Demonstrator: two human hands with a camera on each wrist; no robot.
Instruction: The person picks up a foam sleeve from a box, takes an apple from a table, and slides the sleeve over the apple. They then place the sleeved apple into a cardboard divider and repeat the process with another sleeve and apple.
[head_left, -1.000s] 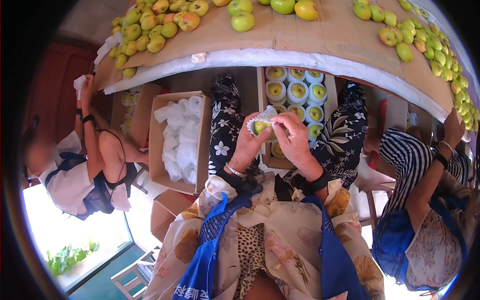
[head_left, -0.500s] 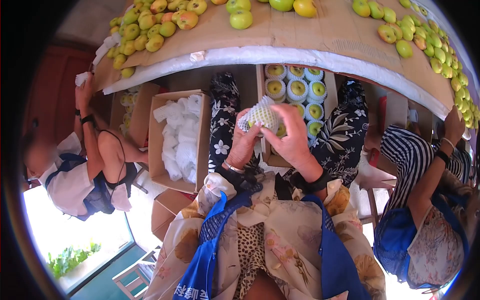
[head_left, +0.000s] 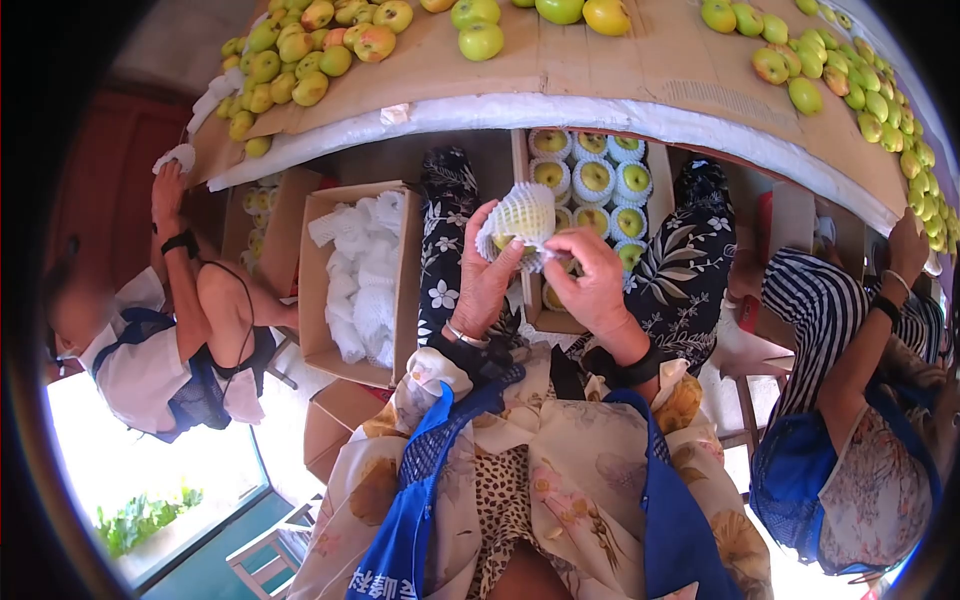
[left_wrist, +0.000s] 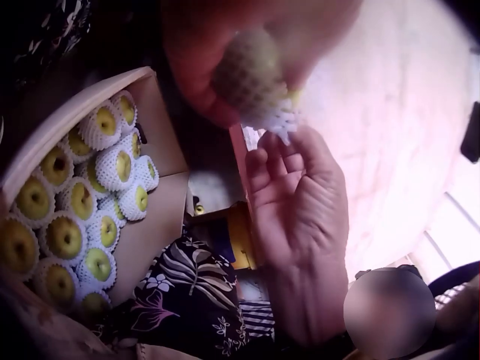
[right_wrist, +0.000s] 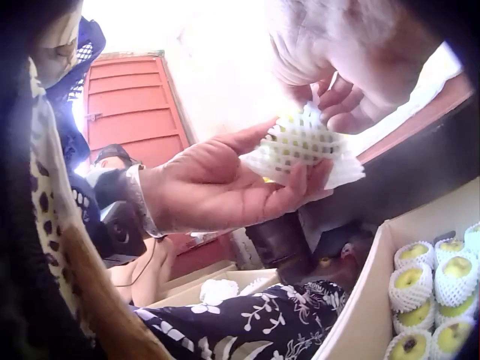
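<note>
A green apple in a white foam net sleeve (head_left: 524,212) rests in my left hand (head_left: 484,278), whose fingers and thumb curl round it. My right hand (head_left: 594,282) pinches the net's lower right edge and draws it out from the fruit. In the right wrist view, the net (right_wrist: 296,146) is stretched over the apple, with yellow-green showing through its mesh. There the right hand (right_wrist: 352,56) holds a pulled tip above, while the left hand (right_wrist: 214,184) supports it from below. Beneath the hands, a cardboard box (left_wrist: 169,127) holds rows of apples in foam nets.
To the left stands a carton (head_left: 408,300) of loose white foam nets (head_left: 350,280). The cardboard-covered table (head_left: 600,75) ahead bears piles of bare apples (head_left: 310,55). One person (head_left: 160,340) sits at the left, another (head_left: 850,430) at the right.
The net now covers much more of the apple than a second ago. My right hand has swept over the top and moved down to the net's lower right edge.
</note>
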